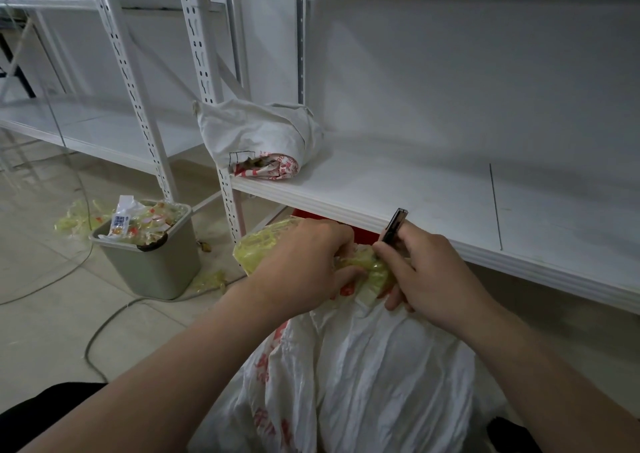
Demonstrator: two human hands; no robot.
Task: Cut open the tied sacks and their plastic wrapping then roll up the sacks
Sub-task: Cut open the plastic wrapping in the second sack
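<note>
On floor at left: grey plastic bin (152,265) full of yellow wrapping scraps. Centre: left hand (304,265) clamps yellow plastic wrapping (375,272) atop white woven sack (374,376). Right hand (426,272) grips dark slim cutter (394,225), below white metal shelf (398,189).

Both forearms are bare, with no sleeves, watch or rings showing on the left hand (304,265) or the right hand (429,272). Dark black clothing shows at the lower left corner.
</note>
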